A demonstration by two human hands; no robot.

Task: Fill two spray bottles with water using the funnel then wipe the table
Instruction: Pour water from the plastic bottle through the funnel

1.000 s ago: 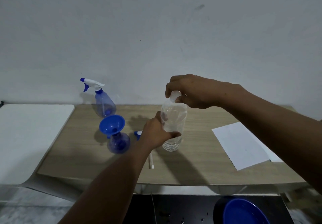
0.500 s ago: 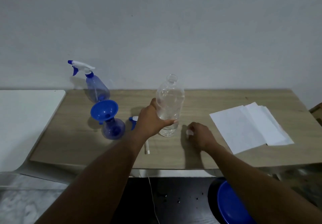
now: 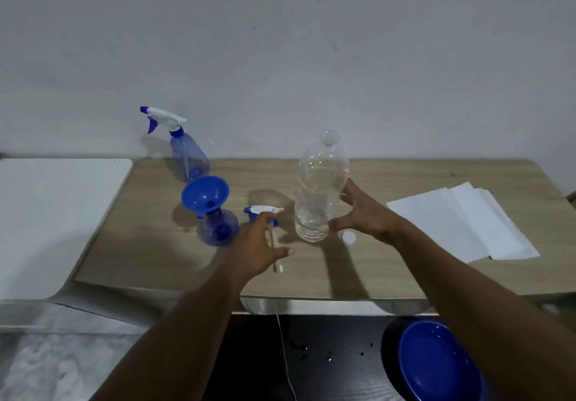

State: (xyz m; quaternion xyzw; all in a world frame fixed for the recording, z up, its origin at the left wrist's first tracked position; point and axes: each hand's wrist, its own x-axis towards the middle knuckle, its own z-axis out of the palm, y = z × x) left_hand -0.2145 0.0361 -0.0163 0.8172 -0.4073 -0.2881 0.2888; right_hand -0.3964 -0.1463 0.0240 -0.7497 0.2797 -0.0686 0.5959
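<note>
While right hand point(image 3: 367, 216) fingers wrap water bottle point(image 3: 321, 188) (uncapped), left hand point(image 3: 258, 247) fingers spread beside it.

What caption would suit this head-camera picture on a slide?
Right hand grips the uncapped water bottle; open left hand hovers beside the funnel in a spray bottle.

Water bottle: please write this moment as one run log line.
water bottle: uncapped, upright | right hand: gripping it | left hand: open | funnel: in spray bottle
</note>
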